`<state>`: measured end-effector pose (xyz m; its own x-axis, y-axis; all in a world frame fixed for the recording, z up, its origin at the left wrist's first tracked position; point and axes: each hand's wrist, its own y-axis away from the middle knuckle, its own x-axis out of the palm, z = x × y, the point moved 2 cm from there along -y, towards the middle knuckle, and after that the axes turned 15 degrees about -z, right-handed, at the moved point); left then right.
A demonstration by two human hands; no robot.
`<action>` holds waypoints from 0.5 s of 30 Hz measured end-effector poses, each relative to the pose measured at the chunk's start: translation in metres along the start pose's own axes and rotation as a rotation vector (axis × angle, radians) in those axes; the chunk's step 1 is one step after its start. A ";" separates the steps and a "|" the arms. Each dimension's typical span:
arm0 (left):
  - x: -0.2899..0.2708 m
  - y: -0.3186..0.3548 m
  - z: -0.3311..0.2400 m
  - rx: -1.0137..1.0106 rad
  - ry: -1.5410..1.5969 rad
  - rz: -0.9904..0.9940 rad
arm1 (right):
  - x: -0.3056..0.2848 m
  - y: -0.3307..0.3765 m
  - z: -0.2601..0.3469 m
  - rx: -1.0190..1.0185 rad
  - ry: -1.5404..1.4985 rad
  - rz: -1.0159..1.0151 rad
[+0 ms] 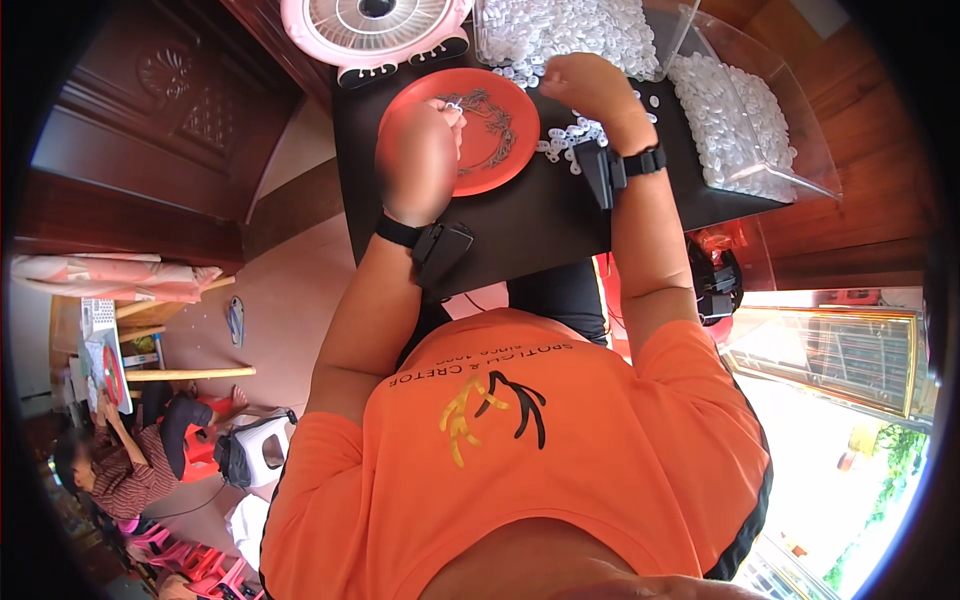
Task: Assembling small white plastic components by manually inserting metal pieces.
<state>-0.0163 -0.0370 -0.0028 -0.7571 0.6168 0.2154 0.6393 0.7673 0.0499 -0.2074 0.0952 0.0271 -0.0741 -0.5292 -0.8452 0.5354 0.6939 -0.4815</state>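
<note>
My left hand (425, 165) is over a round red plate (522, 125), fingers pinched on a small white plastic piece (454, 106) at their tips. Small dark grey pieces (503, 128) lie in a curved band on the plate. To its right, my right hand (588, 85) is closed above the table, near loose white oval pieces (560, 142). Whatever its fingers hold, if anything, is hidden. Both wrists wear black straps with dark devices.
Behind the plate stands a pink fan (345, 25). Clear bins heaped with white pieces (570, 35) take up the back and right of the dark table (540, 230). At far left, another person (135, 465) sits by a small table.
</note>
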 end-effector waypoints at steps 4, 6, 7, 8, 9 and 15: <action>-0.001 0.002 -0.003 -0.006 0.017 -0.003 | -0.012 0.010 -0.018 0.063 0.153 0.081; 0.000 0.002 -0.003 -0.012 0.023 -0.002 | -0.005 0.010 -0.023 0.100 0.153 0.120; 0.000 0.003 -0.003 -0.016 0.027 0.002 | 0.003 0.009 -0.027 0.089 0.156 0.141; 0.001 0.004 -0.004 -0.016 0.028 -0.001 | 0.008 0.008 -0.031 0.078 0.160 0.162; 0.001 0.005 -0.006 -0.025 0.048 -0.005 | 0.010 0.007 -0.029 0.066 0.146 0.171; 0.002 0.006 -0.007 -0.026 0.055 0.017 | 0.015 0.005 -0.028 0.030 0.008 0.194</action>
<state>-0.0133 -0.0326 0.0052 -0.7382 0.6182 0.2698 0.6556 0.7517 0.0714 -0.2292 0.1044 0.0049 0.0264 -0.3829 -0.9234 0.5655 0.7675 -0.3020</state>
